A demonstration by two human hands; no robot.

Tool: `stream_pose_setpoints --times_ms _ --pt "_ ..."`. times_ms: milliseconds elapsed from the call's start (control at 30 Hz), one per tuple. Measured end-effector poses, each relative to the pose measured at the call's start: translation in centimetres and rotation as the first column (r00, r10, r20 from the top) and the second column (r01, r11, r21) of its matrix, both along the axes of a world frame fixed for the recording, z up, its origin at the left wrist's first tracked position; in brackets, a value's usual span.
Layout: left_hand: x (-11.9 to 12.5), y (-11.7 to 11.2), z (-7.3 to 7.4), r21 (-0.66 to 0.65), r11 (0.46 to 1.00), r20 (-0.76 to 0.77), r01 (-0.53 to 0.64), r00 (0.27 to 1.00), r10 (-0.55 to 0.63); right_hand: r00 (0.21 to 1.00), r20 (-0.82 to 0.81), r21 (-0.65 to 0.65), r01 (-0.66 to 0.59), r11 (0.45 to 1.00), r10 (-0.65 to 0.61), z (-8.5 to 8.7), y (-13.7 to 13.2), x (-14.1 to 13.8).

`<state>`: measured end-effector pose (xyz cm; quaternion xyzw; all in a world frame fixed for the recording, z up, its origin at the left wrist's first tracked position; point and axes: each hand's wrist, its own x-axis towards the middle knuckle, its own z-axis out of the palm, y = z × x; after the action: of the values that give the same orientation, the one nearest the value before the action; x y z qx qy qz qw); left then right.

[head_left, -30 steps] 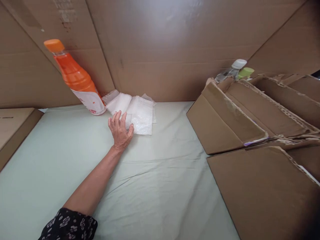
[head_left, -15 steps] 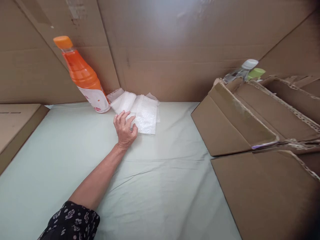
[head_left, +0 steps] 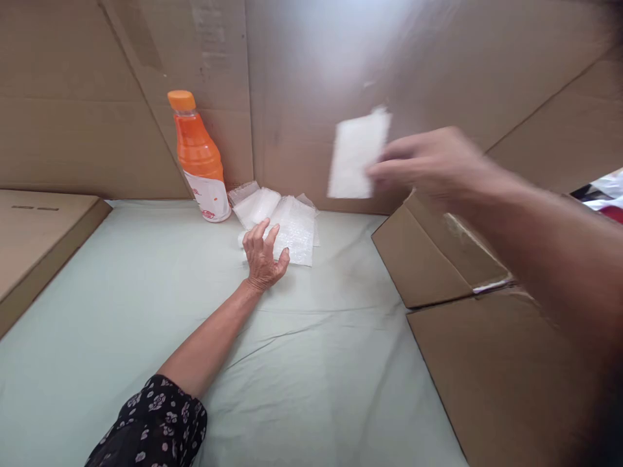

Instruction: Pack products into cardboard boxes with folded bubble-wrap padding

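My right hand (head_left: 438,159), smeared by motion, reaches in from the right above the boxes. Its thumb and fingers pinch the edge of a white rectangular bubble wrap piece (head_left: 355,155), lifted in front of the cardboard wall. A pile of clear bubble wrap pieces (head_left: 298,227) lies on the pale green cloth near that wall. At the pile's near left side rests my left hand (head_left: 265,256), fingers bent and spread over the edge, holding nothing that shows. Close behind the pile on the left stands an orange bottle (head_left: 199,152) with an orange cap and white label.
Two open cardboard boxes (head_left: 423,253) sit on the right, partly covered by my right arm. A flat cardboard box (head_left: 43,227) lies at the left edge. Shiny packaging (head_left: 606,191) peeks out at the far right. Cardboard walls (head_left: 302,97) stand along the back.
My right hand has come into view from the right with a bubble wrap piece. My left hand stays by the pile, its fingers a little wider apart. The view has shifted left.
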<state>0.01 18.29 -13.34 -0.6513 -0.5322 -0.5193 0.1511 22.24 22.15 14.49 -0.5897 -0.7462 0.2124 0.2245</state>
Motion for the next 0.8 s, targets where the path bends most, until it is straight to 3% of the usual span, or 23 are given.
stream_pose_setpoints --times_ms 67,133,233,367,433,533,600,667,733,800 --pt "-0.3 0.0 -0.1 0.014 0.999 0.038 -0.037 0.999 0.036 0.995 -0.067 -0.053 -0.08 0.995 0.076 -2.1 1.6 -5.0" --pt "-0.5 0.3 -0.2 -0.037 0.995 0.082 -0.096 0.992 0.099 0.973 -0.157 -0.09 -0.182 0.979 0.167 -3.7 2.5 -8.2" --pt "-0.8 1.2 -0.4 -0.202 0.967 0.138 -0.157 0.973 0.187 0.967 -0.178 -0.062 -0.194 0.979 0.18 -4.0 1.9 -7.3" --pt "-1.0 1.6 -0.7 -0.341 0.937 0.2 -0.07 0.969 0.145 0.99 -0.133 0.028 0.052 0.998 -0.048 -2.2 -0.6 1.7" --pt "-1.2 1.3 -0.9 -0.338 0.941 0.218 -0.017 0.971 0.096 0.961 -0.166 0.112 0.241 0.964 -0.221 -1.3 -1.4 7.1" --pt "-1.4 1.2 -1.3 -0.296 0.955 0.2 -0.012 0.977 0.074 0.852 -0.169 0.231 0.524 0.82 -0.496 -0.4 -1.2 15.0" --pt "-1.6 1.4 -1.4 -0.284 0.959 0.185 0.006 0.981 0.049 0.729 -0.068 0.258 0.673 0.693 -0.682 -0.3 -0.6 19.9" --pt "-1.5 1.5 -1.3 -0.281 0.959 0.175 0.019 0.984 0.032 0.631 0.077 0.226 0.743 0.63 -0.772 -0.7 0.1 23.9" --pt "-1.4 1.3 -1.1 -0.283 0.959 0.153 0.014 0.988 0.03 0.63 0.17 0.156 0.742 0.652 -0.758 -1.6 0.8 26.7" --pt "-1.3 1.1 -1.0 -0.274 0.962 0.122 -0.015 0.991 0.051 0.711 0.174 0.092 0.677 0.731 -0.681 -3.0 1.4 28.2"
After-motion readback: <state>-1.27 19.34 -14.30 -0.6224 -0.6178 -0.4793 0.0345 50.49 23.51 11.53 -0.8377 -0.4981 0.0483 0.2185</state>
